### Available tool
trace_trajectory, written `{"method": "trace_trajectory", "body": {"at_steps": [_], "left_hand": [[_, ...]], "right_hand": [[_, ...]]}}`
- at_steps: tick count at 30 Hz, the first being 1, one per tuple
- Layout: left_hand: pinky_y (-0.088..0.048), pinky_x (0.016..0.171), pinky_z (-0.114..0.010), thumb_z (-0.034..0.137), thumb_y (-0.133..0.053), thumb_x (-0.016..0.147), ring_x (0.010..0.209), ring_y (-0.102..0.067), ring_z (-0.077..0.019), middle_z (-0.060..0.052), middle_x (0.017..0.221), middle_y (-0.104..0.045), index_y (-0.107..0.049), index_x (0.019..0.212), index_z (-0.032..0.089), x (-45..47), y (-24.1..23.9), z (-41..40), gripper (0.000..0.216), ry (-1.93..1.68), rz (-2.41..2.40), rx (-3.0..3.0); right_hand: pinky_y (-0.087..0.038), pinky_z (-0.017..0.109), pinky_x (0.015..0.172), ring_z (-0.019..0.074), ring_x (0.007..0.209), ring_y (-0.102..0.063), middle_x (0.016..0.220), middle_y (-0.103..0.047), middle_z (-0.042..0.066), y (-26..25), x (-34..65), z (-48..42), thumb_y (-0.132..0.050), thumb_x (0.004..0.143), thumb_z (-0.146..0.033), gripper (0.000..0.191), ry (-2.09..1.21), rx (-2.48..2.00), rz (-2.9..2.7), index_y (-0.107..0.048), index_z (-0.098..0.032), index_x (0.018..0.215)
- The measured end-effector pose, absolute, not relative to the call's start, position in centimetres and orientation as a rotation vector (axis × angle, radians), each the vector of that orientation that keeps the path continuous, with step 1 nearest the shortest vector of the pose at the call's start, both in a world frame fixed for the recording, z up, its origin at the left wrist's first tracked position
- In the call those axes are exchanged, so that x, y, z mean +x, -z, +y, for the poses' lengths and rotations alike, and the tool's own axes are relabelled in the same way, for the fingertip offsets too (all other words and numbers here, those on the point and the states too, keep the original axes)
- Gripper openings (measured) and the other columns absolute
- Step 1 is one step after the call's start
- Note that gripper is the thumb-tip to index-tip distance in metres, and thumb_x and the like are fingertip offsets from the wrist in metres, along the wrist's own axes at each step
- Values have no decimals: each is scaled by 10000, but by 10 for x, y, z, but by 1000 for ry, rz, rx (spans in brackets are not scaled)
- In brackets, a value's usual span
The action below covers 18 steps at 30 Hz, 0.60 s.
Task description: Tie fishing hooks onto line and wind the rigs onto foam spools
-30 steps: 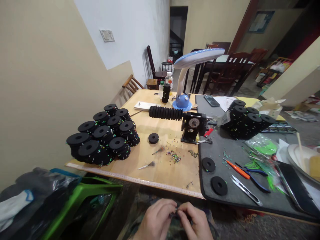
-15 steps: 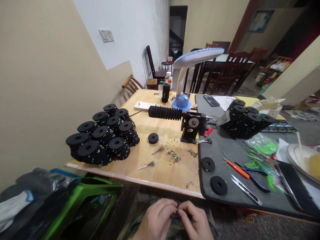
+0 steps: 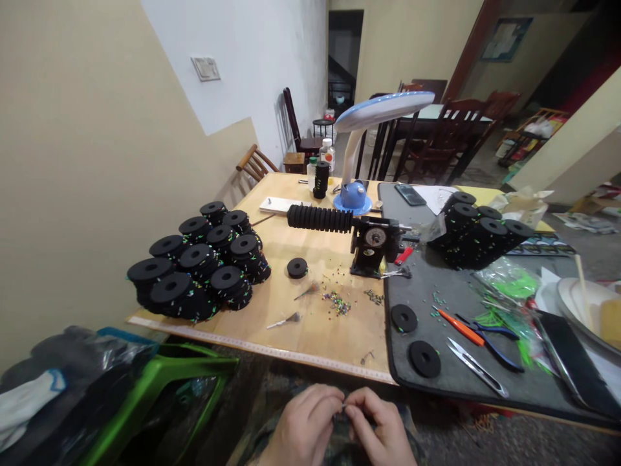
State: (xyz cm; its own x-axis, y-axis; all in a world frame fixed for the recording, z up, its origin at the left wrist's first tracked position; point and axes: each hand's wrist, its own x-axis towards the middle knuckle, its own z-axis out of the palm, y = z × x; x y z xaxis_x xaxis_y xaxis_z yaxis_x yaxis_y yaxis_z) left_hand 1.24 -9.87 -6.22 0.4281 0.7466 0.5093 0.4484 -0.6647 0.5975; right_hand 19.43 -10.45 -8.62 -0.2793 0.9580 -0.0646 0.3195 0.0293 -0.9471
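Observation:
My left hand (image 3: 310, 421) and my right hand (image 3: 376, 424) meet fingertip to fingertip below the table's front edge. Both are closed in a pinch, and whatever lies between the fingertips is too small to name. On the wood ahead of them lie a scatter of small coloured beads (image 3: 337, 303) and two thin bristle-like bundles, one with a white stem (image 3: 285, 320). Two black foam spools, one upper (image 3: 404, 327) and one lower (image 3: 433, 369), rest on the grey mat to the right. A black winding device (image 3: 371, 249) carries a row of black foam discs (image 3: 320, 219) on its shaft.
Stacks of black spools (image 3: 195, 255) fill the table's left side; more spools (image 3: 492, 228) stand at the back right. A blue lamp (image 3: 353, 196) stands behind the device. Tweezers (image 3: 478, 367), pliers (image 3: 502, 353) and an orange-handled tool (image 3: 460, 327) lie on the mat.
The fingers of my right hand have shifted very slightly at the pinch. Everything on the table stays where it was.

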Motion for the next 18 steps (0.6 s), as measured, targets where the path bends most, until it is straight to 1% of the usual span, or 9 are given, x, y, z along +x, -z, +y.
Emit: {"method": "trace_trajectory", "body": {"at_steps": [7,12,18], "left_hand": [[-598,746,-296,38,-414,863,844,-712,-209,-137,916,-736,-568,1041,163,11,61,-99,266,-1119,1026,2342],[-602,751,-299,31,-417,856,851,-703,-208,-143,921,-734,-571,1040,148,10,62,-99,267,-1146,1022,2371],[-601,776,-302,31,-428,867,880,-698,-208,-151,935,-728,-582,1070,129,10,65,-101,273,-1190,1034,2378]], "right_hand": [[-399,216,501,129,486,-518,535,-555,-34,85,195,-104,-499,935,-408,303,-1242,-1307,-1624,-586,-190,743],[-397,213,511,125,498,-497,552,-529,-38,86,195,-105,-489,935,-364,289,-1172,-1304,-1714,-570,-192,717],[-399,210,533,128,526,-514,590,-536,-34,88,195,-105,-495,926,-298,238,-1104,-1261,-1793,-565,-193,723]]}}
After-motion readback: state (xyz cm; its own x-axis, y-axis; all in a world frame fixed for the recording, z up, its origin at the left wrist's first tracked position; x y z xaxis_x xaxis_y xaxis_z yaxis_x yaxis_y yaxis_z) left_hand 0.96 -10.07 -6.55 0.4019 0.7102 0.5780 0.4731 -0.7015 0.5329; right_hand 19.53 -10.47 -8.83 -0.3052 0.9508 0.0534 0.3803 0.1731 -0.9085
